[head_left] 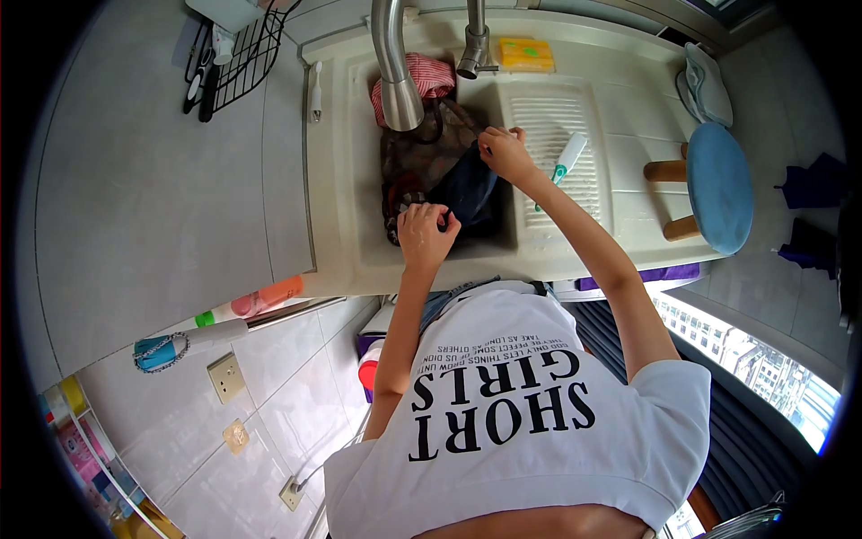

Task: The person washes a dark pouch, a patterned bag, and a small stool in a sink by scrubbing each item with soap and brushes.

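Note:
A dark navy cloth garment [469,184] is stretched between my hands, low in the basin of the pale sink [346,216]. My left hand [429,235] is closed on its near left edge. At its far right end, beside the basin's ridged wall, my right hand [506,154] pinches the cloth. Under and left of it lies a dark patterned fabric [409,157], partly hidden. Bunched at the back of the basin is a red-and-white striped cloth [431,74]. Over these hangs the metal faucet spout [392,72].
Right of the basin, a white and green scrub brush [567,157] lies on the ridged washboard [552,108]. A yellow soap pack [526,54] is behind it. A blue-topped stool [718,189] lies sideways at the right. A toothbrush [316,90] and wire rack [247,58] are left.

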Action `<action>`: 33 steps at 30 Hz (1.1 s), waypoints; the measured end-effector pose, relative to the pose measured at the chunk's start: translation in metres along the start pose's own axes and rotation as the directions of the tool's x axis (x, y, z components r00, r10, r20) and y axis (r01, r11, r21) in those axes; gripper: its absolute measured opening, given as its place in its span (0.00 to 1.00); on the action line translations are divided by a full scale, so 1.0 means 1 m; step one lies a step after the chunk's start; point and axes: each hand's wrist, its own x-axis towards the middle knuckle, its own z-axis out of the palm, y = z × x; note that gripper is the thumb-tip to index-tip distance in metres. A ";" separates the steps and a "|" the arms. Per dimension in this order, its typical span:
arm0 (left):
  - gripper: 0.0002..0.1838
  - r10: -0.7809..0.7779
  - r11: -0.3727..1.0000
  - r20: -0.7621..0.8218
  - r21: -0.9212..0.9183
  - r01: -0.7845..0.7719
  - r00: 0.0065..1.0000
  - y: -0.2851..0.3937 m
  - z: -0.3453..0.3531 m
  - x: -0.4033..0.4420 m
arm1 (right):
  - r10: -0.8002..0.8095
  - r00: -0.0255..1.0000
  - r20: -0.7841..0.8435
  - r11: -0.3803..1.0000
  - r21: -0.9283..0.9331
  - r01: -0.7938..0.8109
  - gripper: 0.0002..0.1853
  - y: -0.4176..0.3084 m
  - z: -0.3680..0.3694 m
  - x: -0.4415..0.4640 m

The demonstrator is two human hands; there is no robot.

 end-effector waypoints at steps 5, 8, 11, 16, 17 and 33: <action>0.06 -0.075 0.993 0.054 -0.084 0.079 0.996 -0.022 0.014 -0.019 | -0.264 0.792 0.550 0.936 -0.051 0.348 0.12 -0.112 -0.141 0.002; 0.07 -0.041 0.999 0.145 0.030 0.037 0.989 -0.042 0.027 -0.031 | -0.563 0.587 0.582 0.716 -0.010 0.698 0.12 -0.197 -0.230 -0.015; 0.11 -0.183 0.982 0.414 0.113 0.149 0.892 -0.002 -0.024 0.002 | -0.534 0.640 0.552 0.666 -0.192 0.721 0.10 -0.250 -0.309 -0.026; 0.08 -0.160 0.972 0.263 -0.126 0.199 0.952 -0.005 0.001 -0.005 | -0.524 0.595 0.609 0.673 -0.133 0.728 0.09 -0.276 -0.328 -0.039; 0.07 -0.153 0.966 0.224 -0.173 0.194 0.962 -0.013 0.001 -0.002 | -0.520 0.598 0.610 0.676 -0.134 0.725 0.09 -0.279 -0.327 -0.039; 0.06 -0.192 0.918 0.023 -0.350 0.188 0.981 -0.041 0.000 -0.029 | -0.190 0.681 0.707 0.980 0.091 0.179 0.19 -0.141 -0.221 -0.008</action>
